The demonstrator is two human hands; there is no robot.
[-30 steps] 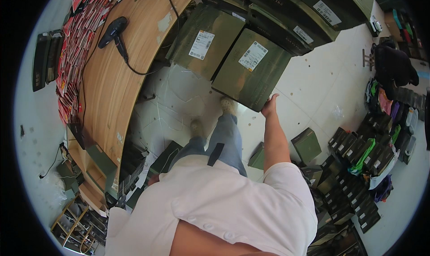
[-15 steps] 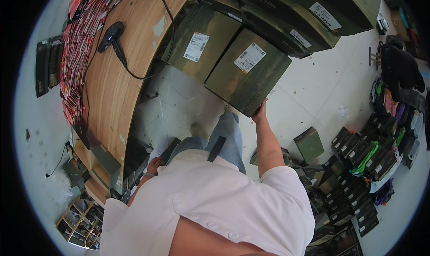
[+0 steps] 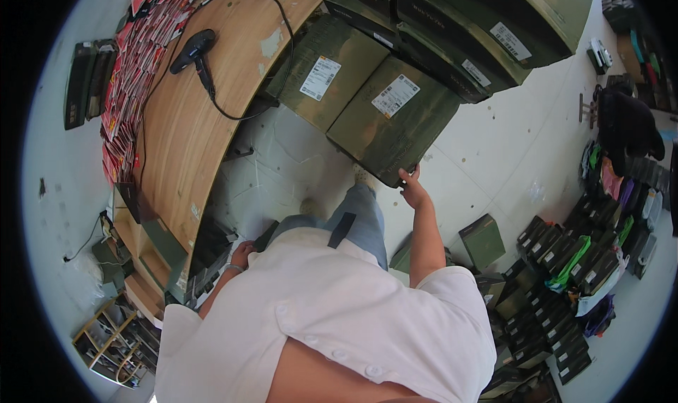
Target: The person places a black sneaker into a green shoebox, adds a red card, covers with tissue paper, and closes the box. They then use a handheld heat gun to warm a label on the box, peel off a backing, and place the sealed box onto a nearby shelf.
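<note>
Two olive-green camouflage cardboard boxes stand side by side ahead of me, each with a white label on top: the left box (image 3: 319,75) and the right box (image 3: 395,113). My right hand (image 3: 413,188) is at the near right corner of the right box. Its thumb and fingers are apart and the fingertips touch or nearly touch the edge. Low beside my left hip is my left hand (image 3: 242,254), its fingers curled next to a dark flat-sided thing (image 3: 265,236). My shirt and leg hide part of that thing, so its kind is unclear.
Larger stacked boxes (image 3: 487,32) rise beyond the pair. On the left, a wooden table (image 3: 205,131) carries a black hair dryer (image 3: 196,50) with a looping cord and piles of red packets (image 3: 145,71). A green box (image 3: 482,242) and many dark boxes (image 3: 547,311) lie right.
My right hand has loosened at the box corner, its fingers now lifted and spread apart. The right box sits slightly closer against the left one. My left hand stays by my hip.
</note>
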